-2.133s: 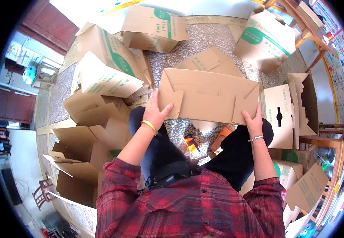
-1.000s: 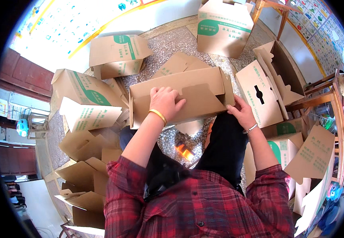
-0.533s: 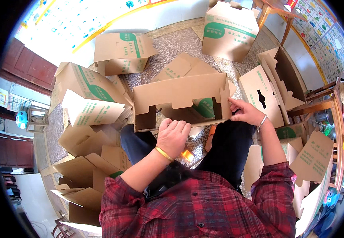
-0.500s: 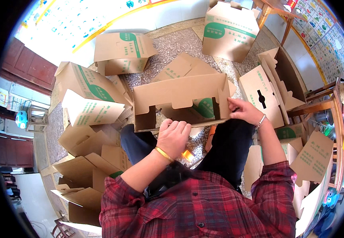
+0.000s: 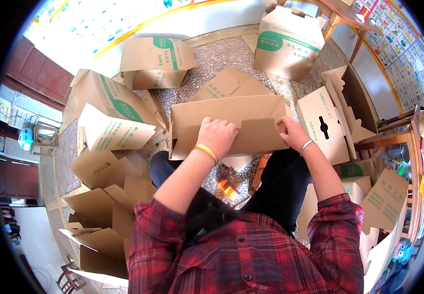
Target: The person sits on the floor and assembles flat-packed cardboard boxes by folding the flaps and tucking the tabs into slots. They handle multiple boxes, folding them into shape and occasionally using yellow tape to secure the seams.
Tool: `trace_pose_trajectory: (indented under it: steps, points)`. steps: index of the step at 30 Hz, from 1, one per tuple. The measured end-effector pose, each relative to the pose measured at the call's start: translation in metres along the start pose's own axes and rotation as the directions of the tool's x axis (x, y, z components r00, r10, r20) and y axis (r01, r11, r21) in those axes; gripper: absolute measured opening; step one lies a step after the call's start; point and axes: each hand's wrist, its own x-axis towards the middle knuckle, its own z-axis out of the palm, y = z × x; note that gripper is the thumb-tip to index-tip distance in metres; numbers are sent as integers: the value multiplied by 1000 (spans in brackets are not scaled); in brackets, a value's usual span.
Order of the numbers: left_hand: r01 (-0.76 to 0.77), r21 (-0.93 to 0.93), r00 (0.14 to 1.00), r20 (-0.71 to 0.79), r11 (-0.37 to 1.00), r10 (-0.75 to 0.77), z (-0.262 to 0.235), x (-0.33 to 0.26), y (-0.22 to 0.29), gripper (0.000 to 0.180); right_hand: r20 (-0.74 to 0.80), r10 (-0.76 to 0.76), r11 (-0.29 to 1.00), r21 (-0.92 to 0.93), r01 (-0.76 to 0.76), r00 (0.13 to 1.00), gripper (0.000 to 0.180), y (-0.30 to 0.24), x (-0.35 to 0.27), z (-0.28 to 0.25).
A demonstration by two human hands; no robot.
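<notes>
A brown cardboard box (image 5: pixel 197 111) lies across in front of my knees, its long flap folded in over the opening. My left hand (image 5: pixel 217 138), with a yellow bangle at the wrist, has its fingers curled on the flap near the middle of the box. At the box's right end, my right hand (image 5: pixel 293 132) grips the edge with bent fingers and thumb. The fingertips of my left hand are partly hidden. Behind this box, a flattened piece of cardboard (image 5: pixel 231 82) lies on the speckled floor.
Boxes with green print stand around me: one at the far left (image 5: pixel 155 61), one at the far right (image 5: pixel 290 44), and one with a black handle slot (image 5: pixel 315 130) at right. Several open boxes (image 5: pixel 94 208) crowd the left side. A wooden stool (image 5: pixel 43 139) stands farther left.
The near flap with its cut-outs has folded inward, covering the opening. My left hand has moved up and forward onto it; my right hand stays at the right end.
</notes>
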Motion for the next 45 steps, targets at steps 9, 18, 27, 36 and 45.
trace_pose_trajectory:
  steps: [9, 18, 27, 36, 45]
  points:
    - [126, -291, 992, 11, 948, -128, 49, 18, -42, 22, -57, 49, 976, 217, -36, 997, 41, -6, -11, 4]
    - [46, -241, 991, -113, 969, -75, 29, 6, -37, 35, -275, -264, 960, 19, 280, 925, 57, -57, 38, 31]
    - [188, -368, 872, -365, 911, -327, -49, -116, -77, 67, 12, -1, 789, 614, -6, 1000, 33, -45, 45, 17]
    - [195, -546, 967, -31, 815, -252, -7, -156, -113, 53, -68, -465, 648, 653, 392, 883, 22, -60, -28, 8]
    - [206, -617, 978, 108, 759, -178, -12, -156, -131, 50, 105, -502, 712, 614, 341, 858, 16, -53, -47, -2]
